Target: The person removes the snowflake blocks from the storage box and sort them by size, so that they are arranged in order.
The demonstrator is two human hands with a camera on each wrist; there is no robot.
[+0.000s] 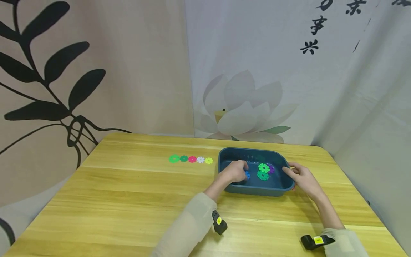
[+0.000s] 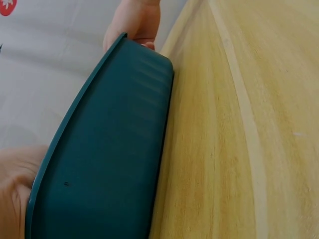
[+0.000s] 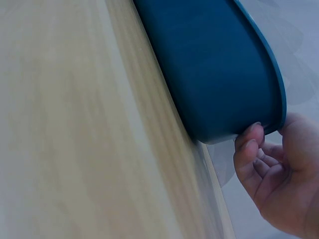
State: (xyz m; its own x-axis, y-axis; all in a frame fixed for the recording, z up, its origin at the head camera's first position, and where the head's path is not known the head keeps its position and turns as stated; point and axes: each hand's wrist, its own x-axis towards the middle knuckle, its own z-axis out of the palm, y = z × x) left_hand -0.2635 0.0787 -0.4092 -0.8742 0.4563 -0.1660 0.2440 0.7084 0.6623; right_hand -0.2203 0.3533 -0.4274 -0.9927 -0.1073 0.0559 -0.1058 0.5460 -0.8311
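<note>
pale cloth [image 1: 144, 71] hangs behind everything, printed with a dark leafy branch [image 1: 86, 89] at the left, a faded lotus [image 1: 242, 119] near the middle and black brush characters [image 1: 318, 25] high at the right. below it spreads the wood-grained tabletop [image 1: 128, 214], and on its right part a dark blue-green basin [image 1: 257, 191] stands upright. my left grip [image 1: 236, 171] reaches over the near left corner and down inside, right next to a blue disc [image 1: 247, 175] with a notched edge; whether its fingers are together on that disc or apart beside it, i cannot tell, as the basin's wall hides them from the left wrist view. my right grip [image 1: 300, 176] is clamped on the basin's right end, thumb at the top edge and fingers bent against the outside. inside, between my two grips, a bright green disc [image 1: 264, 167] touches a teal disc [image 1: 263, 175], and a purple disc [image 1: 271, 169] shows just to their right. left of the basin, a row lies on the tabletop: lime disc [image 1: 174, 159], dark green disc [image 1: 183, 158], red disc [image 1: 192, 159], white disc [image 1: 200, 159] and yellow disc [image 1: 209, 160], the yellow one nearest the basin
</note>
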